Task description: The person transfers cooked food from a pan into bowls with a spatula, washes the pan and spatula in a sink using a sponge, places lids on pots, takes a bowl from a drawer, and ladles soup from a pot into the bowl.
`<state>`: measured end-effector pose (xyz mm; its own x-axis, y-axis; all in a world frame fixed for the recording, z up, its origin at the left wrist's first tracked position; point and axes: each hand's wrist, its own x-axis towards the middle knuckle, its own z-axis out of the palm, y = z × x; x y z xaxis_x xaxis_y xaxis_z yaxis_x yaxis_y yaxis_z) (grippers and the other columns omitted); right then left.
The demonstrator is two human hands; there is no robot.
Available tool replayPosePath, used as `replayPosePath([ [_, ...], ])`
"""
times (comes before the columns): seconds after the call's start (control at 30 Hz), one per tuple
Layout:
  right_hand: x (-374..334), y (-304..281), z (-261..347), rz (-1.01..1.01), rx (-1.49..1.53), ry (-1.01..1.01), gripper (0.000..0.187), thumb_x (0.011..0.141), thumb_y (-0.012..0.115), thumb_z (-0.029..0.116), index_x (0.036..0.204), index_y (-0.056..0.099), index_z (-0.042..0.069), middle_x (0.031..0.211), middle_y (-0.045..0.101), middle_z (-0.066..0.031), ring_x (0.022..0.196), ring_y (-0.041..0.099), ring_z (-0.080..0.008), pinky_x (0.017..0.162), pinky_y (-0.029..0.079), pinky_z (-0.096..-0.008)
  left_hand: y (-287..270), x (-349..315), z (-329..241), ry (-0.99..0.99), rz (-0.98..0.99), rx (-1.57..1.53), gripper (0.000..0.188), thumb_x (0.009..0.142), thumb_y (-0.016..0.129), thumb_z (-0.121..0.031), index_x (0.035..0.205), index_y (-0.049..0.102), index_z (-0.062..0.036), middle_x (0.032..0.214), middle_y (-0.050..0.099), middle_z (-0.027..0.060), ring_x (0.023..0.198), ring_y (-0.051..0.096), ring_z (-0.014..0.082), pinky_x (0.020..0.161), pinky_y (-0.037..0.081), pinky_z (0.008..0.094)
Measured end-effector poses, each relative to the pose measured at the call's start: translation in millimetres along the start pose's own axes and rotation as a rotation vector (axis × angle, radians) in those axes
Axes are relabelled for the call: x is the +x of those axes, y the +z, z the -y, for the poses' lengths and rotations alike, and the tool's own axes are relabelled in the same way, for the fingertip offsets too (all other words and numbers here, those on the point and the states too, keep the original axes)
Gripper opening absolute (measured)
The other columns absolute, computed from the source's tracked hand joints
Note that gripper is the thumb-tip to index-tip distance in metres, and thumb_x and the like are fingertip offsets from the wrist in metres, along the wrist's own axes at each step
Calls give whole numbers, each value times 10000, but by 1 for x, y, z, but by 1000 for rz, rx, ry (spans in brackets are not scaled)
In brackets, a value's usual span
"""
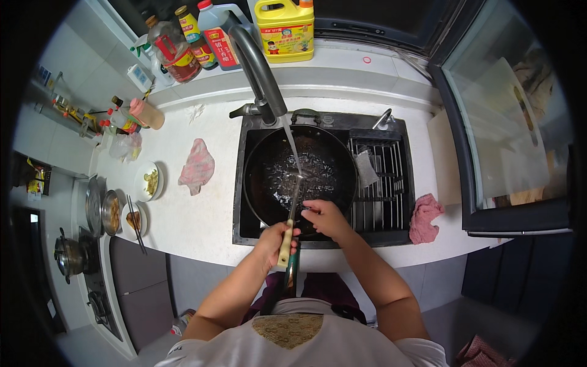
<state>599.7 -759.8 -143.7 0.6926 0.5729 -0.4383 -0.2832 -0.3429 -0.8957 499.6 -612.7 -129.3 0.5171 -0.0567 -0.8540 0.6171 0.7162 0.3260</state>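
My left hand (278,246) is closed round the cream handle of a long metal cooking utensil (285,248). Its thin shaft points away from me over the wok, and its head is too unclear to tell a spatula from a ladle. Water from the grey faucet (260,70) runs down onto the utensil's far end. Beneath lies a large black wok (257,183) in the sink, with rippling water inside. Just right of the shaft, my right hand (326,218) has its fingers bent together; what they hold, if anything, is hidden.
The dark sink (239,229) has a drying rack (382,202) on its right side. Pink cloths lie left (197,166) and right (425,219) of it. Bowls, a plate and chopsticks (136,223) stand far left. Bottles and a yellow jug (285,33) line the sill; an open window (513,122) juts in right.
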Motion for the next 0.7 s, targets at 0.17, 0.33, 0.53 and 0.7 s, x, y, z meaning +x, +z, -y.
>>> replayPosePath([
  [0.17, 13, 11, -8, 83, -109, -31, 368, 815, 630, 187, 1137, 588, 15, 777, 620, -51, 618, 551, -101, 544, 455, -241, -11, 0, 24, 20, 61, -47, 179, 884, 366, -154, 1006, 493, -124, 694, 493, 13, 442, 400, 121, 382, 350, 265],
  [0.33, 13, 0, -23, 82, -126, -46, 357, 833, 624, 189, 1152, 584, 34, 758, 593, -21, 563, 511, -75, 479, 432, -223, -7, -24, 28, 44, -7, 39, 185, 908, 376, -176, 1034, 502, -127, 668, 480, 6, 414, 388, 112, 348, 333, 255],
  [0.53, 15, -13, -26, 56, -119, -35, 351, 833, 628, 191, 1137, 587, 19, 763, 586, -23, 567, 505, -73, 487, 430, -223, -1, -10, 14, 165, 33, 187, 205, 924, 395, -180, 1090, 489, -105, 663, 493, 13, 404, 404, 108, 338, 338, 252],
  [0.7, 14, -22, -17, 39, -79, -3, 372, 827, 633, 205, 1149, 584, 27, 758, 583, -25, 571, 510, -78, 493, 433, -219, 0, -14, 13, 159, 19, 246, 224, 923, 400, -168, 1118, 483, -97, 660, 497, 16, 374, 390, 104, 322, 325, 245],
])
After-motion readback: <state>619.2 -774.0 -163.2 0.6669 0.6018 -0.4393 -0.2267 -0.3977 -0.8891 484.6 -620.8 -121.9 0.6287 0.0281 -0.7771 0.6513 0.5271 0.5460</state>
